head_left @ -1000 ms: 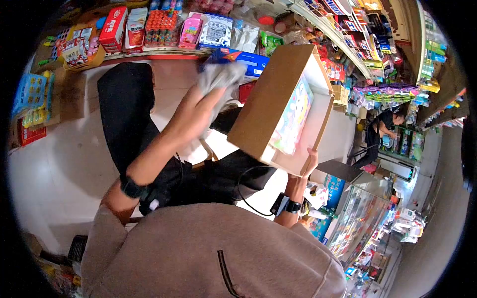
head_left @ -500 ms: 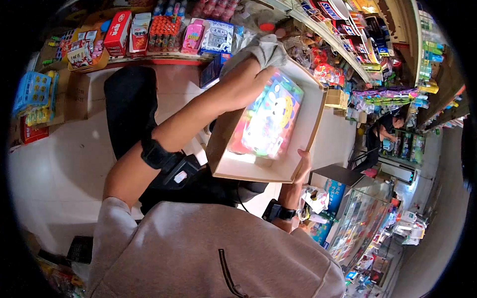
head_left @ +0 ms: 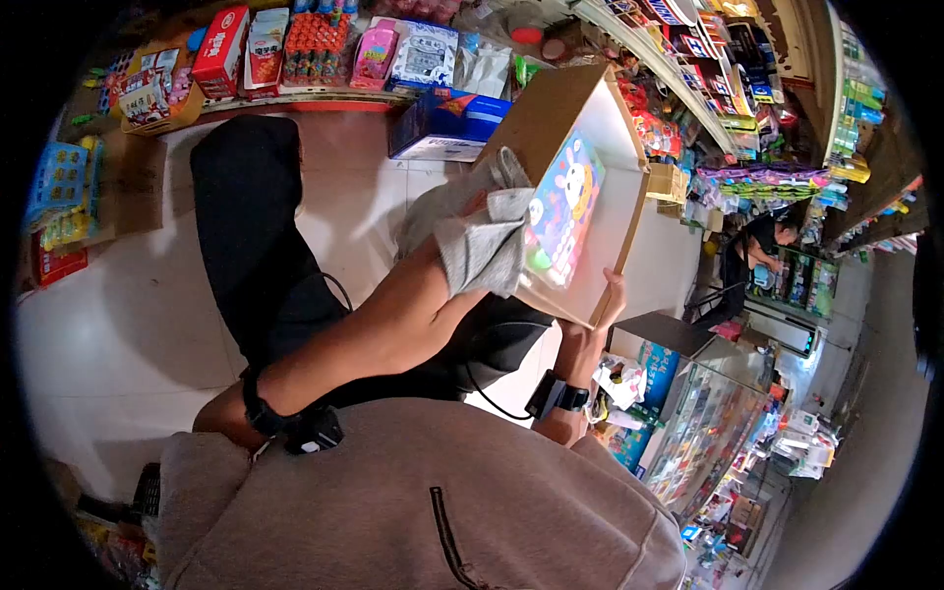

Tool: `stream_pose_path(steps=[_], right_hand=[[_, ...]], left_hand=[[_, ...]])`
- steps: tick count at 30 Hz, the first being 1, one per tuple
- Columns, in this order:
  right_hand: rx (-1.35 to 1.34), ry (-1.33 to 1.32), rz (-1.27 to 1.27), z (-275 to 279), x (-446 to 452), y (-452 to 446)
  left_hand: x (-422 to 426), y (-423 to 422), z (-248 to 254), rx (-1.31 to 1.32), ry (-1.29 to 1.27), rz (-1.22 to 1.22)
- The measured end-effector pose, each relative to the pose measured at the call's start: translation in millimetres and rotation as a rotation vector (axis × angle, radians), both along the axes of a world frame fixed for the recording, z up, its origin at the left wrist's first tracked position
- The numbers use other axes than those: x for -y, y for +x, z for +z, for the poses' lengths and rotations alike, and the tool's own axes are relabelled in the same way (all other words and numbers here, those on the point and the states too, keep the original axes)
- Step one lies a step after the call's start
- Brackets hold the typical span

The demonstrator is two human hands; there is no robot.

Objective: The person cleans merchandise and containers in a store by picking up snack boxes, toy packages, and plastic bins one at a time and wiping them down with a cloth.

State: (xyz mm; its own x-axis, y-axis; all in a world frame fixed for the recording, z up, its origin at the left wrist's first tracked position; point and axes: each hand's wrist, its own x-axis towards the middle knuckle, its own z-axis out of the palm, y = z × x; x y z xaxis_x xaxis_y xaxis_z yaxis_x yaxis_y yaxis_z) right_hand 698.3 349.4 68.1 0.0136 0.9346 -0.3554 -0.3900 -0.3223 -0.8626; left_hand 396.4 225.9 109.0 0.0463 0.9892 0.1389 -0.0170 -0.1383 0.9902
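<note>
A cardboard box (head_left: 546,113), brown outside and white inside, is held tilted in front of me. Inside it lies a colourful pack (head_left: 565,211) with a cartoon rabbit on it. My right hand (head_left: 612,298) grips the box's near right corner, thumb over the rim. A grey cloth (head_left: 489,241) is bunched in my left hand (head_left: 447,303), against or very near the box's left outer side; whether it touches I cannot tell. Cloth covers most of the left fingers.
A blue box (head_left: 447,126) stands on the floor by the low shelf, which carries a red box (head_left: 220,47) and other packaged goods. A glass display case (head_left: 703,418) is on the right. Farther off sits another person (head_left: 752,261). An open carton (head_left: 138,192) is at left.
My left hand and the cloth have moved from the box's far rim down to its left outer side. The box has tipped, showing more of that side. My right hand keeps its grip.
</note>
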Motion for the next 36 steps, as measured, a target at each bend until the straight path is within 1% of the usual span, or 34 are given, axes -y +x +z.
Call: stream_pose_path(steps=[1,3,5,7,9,10,11,12,13,15,19,21,23,25,26,27,29,30,31,33,34,35,36], right_hand=[[-0.026,-0.046,0.009,6.3,-1.5,-3.6],[0.026,-0.042,-0.04,16.4,-1.5,-12.2],[0.144,-0.09,-0.18,22.3,-3.1,-16.0],[0.049,-0.071,-0.117,11.5,-10.6,2.0],[-0.089,0.003,-0.01,5.0,-15.3,15.6],[-0.021,0.069,0.027,1.2,-14.1,21.0],[-0.015,0.073,0.028,-1.4,-16.1,26.8],[-0.109,0.073,0.074,-1.6,-18.2,29.7],[-0.102,0.079,0.077,-2.1,-19.4,32.5],[-0.1,0.08,0.076,-0.9,-21.2,35.7],[-0.078,0.073,0.064,2.3,-18.3,34.3],[-0.062,0.067,0.059,2.9,-16.5,31.2],[-0.051,0.058,0.054,2.3,-14.8,27.4],[-0.043,0.047,0.046,2.0,-12.1,22.4],[-0.033,0.041,0.04,1.9,-10.1,19.9],[-0.032,0.035,0.034,3.7,-8.2,13.6],[-0.02,0.006,0.022,8.5,-1.9,0.7],[-0.02,-0.006,0.014,12.7,2.0,-9.7],[-0.019,-0.018,0.008,17.7,7.4,-21.9],[-0.039,-0.04,0.002,27.7,17.9,-46.4],[-0.071,-0.056,0.008,31.2,23.0,-56.8],[-0.114,-0.072,0.018,36.2,27.4,-68.0],[-0.187,-0.101,0.045,41.4,32.1,-78.7]], left_hand=[[5.1,-0.6,0.5,0.047,-0.017,-0.008],[16.8,-3.0,-6.4,0.043,-0.04,-0.032],[26.6,-8.0,-11.6,0.129,-0.146,-0.072],[31.6,-20.2,-15.6,0.314,-0.448,-0.168],[36.9,-16.3,-22.4,0.342,-0.359,0.083],[35.7,-18.1,-22.4,0.392,-0.386,0.12],[33.9,-21.6,-23.7,0.443,-0.411,0.156],[29.5,-23.9,-33.0,0.451,-0.362,0.161],[29.9,-23.9,-36.5,0.467,-0.459,0.207],[27.7,-24.3,-29.3,0.392,-0.377,0.278],[19.3,-24.2,-25.3,0.407,-0.324,0.22],[14.0,-15.7,-23.8,0.562,-0.315,0.263],[6.7,-11.2,-16.5,0.565,-0.304,0.256],[-1.8,-3.0,-13.2,0.554,-0.243,0.385],[-7.0,-0.5,-15.8,0.628,-0.229,0.361],[-12.0,0.8,-13.7,0.626,-0.23,0.361],[-20.5,5.9,-6.4,0.707,-0.177,0.423],[-23.7,8.8,-0.9,0.689,-0.13,0.471],[-28.7,12.9,-5.5,0.611,-0.086,0.531],[-33.0,20.7,-1.4,0.492,-0.024,0.566],[-41.4,23.3,-3.9,0.34,0.131,0.646],[-46.5,26.7,-5.5,0.322,0.192,0.676],[-53.5,29.0,-10.8,0.219,0.209,0.717]])
